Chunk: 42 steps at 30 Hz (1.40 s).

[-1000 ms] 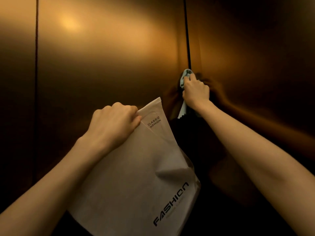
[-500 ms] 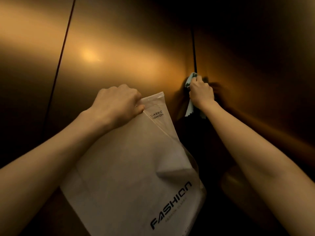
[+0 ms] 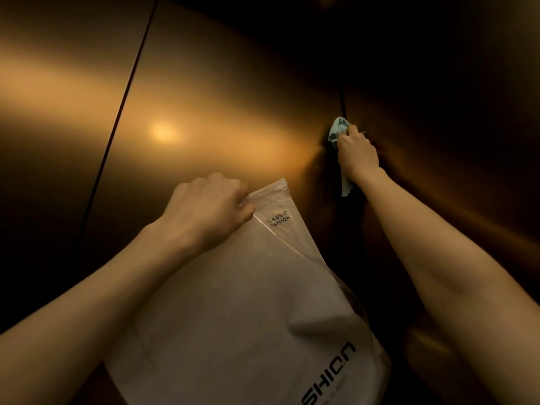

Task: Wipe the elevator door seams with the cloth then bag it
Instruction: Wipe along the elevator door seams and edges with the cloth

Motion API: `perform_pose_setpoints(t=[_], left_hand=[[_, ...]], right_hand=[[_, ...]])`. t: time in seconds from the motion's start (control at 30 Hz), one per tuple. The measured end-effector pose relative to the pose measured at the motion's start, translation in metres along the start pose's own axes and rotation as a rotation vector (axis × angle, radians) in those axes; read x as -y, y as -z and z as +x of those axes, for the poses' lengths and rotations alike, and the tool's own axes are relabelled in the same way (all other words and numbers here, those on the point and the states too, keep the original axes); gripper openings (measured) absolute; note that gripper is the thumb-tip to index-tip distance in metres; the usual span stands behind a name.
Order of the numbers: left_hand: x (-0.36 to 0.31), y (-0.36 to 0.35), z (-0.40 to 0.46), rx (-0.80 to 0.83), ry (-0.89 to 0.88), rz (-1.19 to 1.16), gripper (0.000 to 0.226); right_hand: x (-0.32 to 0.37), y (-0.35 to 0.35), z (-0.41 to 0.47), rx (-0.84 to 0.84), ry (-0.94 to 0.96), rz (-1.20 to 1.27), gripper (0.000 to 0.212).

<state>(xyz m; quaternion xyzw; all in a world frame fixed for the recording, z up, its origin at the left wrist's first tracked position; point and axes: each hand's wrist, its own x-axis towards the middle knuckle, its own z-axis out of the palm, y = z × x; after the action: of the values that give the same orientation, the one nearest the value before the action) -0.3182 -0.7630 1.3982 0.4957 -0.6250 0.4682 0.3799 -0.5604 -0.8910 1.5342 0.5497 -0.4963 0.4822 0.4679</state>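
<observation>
While clenched on the cloth at the door seam, right hand; left hand gripping bag.

cloth: pale blue, bunched, pressed on centre door seam | bag: translucent white, hanging, unfilled

Dim, warm amber light. A soft glare spot glows on the brushed metal door, streaking sideways. The upper right and corners sink into black; straight seams bow near the edges.
</observation>
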Motion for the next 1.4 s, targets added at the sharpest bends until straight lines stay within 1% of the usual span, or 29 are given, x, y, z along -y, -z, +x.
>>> perform_pose_setpoints(t=[0.23,0.4,0.53,0.67,0.73,0.8,0.83,0.9,0.97,1.07,1.13,1.27,1.4], left_hand=[[0.015,-0.002,0.002,0.025,0.046,-0.023,0.026],[0.022,-0.005,-0.002,0.058,0.082,-0.045,0.026],[0.028,-0.012,-0.018,0.091,0.084,-0.059,0.029],[0.025,-0.026,-0.055,0.146,0.053,-0.059,0.028],[0.023,-0.034,-0.077,0.178,0.025,-0.071,0.028],[0.020,-0.041,-0.097,0.218,-0.011,-0.100,0.027],[0.019,-0.043,-0.106,0.241,-0.028,-0.110,0.027],[0.017,-0.046,-0.119,0.273,-0.059,-0.111,0.026],[0.018,-0.044,-0.127,0.295,-0.073,-0.108,0.025],[0.026,-0.035,-0.140,0.318,-0.072,-0.096,0.025],[0.034,-0.026,-0.151,0.348,-0.064,-0.063,0.023],[0.060,-0.002,-0.173,0.430,-0.052,-0.001,0.024],[0.094,0.017,-0.194,0.455,-0.066,0.106,0.031]], right_hand=[[0.005,0.003,0.034,0.007,-0.067,0.050,0.034],[0.006,0.003,0.027,0.021,-0.077,0.069,0.029],[0.003,0.002,-0.007,0.039,-0.069,0.111,0.026],[0.005,-0.005,-0.073,0.043,-0.118,0.164,0.030],[0.010,-0.007,-0.104,0.063,-0.172,0.204,0.033],[0.020,-0.003,-0.124,0.103,-0.263,0.304,0.034],[0.026,0.000,-0.132,0.121,-0.275,0.343,0.034],[0.042,0.008,-0.144,0.139,-0.211,0.375,0.032],[0.064,0.018,-0.155,0.125,-0.090,0.415,0.030],[0.100,0.030,-0.169,0.089,0.102,0.462,0.036],[0.120,0.034,-0.176,0.048,0.185,0.430,0.039],[0.160,0.034,-0.180,-0.051,0.275,0.401,0.045],[0.211,0.036,-0.173,-0.041,0.348,0.488,0.053]])
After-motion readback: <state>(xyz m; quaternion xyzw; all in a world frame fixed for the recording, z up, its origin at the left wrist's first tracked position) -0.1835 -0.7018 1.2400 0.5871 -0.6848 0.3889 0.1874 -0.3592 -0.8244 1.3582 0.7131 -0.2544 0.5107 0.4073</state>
